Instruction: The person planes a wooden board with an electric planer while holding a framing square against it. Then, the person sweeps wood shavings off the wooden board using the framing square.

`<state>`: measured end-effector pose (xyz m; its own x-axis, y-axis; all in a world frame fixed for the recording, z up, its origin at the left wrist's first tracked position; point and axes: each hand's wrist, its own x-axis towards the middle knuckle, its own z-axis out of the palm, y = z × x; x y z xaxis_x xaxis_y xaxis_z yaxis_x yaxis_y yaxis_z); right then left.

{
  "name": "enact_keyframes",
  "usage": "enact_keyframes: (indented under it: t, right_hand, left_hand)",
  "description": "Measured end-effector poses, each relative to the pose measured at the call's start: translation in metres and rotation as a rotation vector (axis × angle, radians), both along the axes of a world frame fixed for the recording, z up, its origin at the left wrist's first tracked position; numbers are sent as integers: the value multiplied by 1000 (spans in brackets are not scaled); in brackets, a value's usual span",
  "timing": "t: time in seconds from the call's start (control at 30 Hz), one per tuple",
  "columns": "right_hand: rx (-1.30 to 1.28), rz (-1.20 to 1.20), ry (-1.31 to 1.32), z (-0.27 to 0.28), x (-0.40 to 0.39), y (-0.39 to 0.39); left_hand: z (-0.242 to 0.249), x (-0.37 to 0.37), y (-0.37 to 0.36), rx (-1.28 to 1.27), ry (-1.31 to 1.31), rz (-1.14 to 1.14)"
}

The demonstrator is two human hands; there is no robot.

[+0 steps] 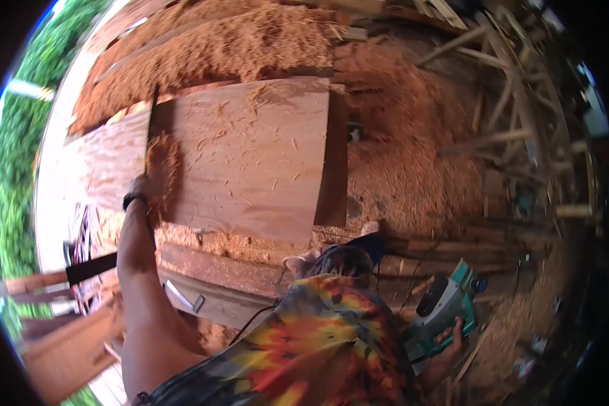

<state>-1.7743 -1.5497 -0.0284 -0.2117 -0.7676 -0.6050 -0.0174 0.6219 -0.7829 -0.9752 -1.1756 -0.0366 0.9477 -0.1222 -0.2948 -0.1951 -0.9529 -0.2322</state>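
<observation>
My left hand (pixel 140 184), with a dark band at the wrist, is closed round a thin dark strip (pixel 149 128) that runs across a wide pale wooden board (pixel 250 155). Shading and a small heap of shavings lie on the board just right of the strip. At the lower right, my right hand (pixel 452 335) is wrapped round the handle of a green power planer (pixel 446 304), held beside my body and away from the board. The planer's dark underside partly shows. The fingertips of my left hand are hard to make out.
Reddish shavings (pixel 250 40) cover the far planks and the ground (pixel 413 135). Long beams (pixel 216 267) lie between me and the board. A timber frame (pixel 514 88) stands at the upper right, and stacked planks (pixel 480 243) lie at the right.
</observation>
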Motion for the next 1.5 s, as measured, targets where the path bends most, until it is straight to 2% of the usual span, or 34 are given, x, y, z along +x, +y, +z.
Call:
enact_keyframes:
  t: [0.03, 0.1, 0.23, 0.37, 0.4, 0.6, 0.9, 0.97, 1.1, 1.17, 1.3, 1.37, 1.5]
  right_hand:
    - [-5, -8, -59, -7, -2, -25]
    - [-19, 102, -81, -23, -4, -75]
    - [5, 259, -47, -3, 28, -161]
    - [-24, 409, -61, 1, 46, -231]
    - [-43, 435, -87, 0, 51, -242]
    - [7, 457, -170, 18, 89, -294]
    - [-30, 808, -164, 47, 141, -341]
    - [-33, 878, -177, 46, 149, -353]
    - [-15, 1016, -190, 41, 166, -381]
    - [-27, 1130, -185, 34, 174, -402]
    - [-15, 1268, -250, 23, 191, -446]
    - [-4, 1349, -242, 9, 194, -471]
    - [53, 1467, -291, 6, 197, -522]
  left_hand:
    - [-26, 14, 14, 42, -1, -77]
    - [-42, -2, 13, 19, -29, -92]
    - [-19, -78, -60, -195, -28, 45]
    - [-24, -118, -100, -154, -81, -2]
    - [-19, -130, -113, -240, -53, 60]
    - [-8, -174, -175, -191, -5, 70]
    - [-9, -219, -216, -279, 52, -49]
    - [-18, -227, -225, -328, 36, 22]
    - [-8, -256, -250, -227, 97, -76]
    - [-27, -261, -254, -259, 82, -57]
    - [-5, -300, -294, -156, 100, -49]
    - [-16, -319, -304, -173, 52, 14]
    - [-2, -359, -356, -156, 19, 146]
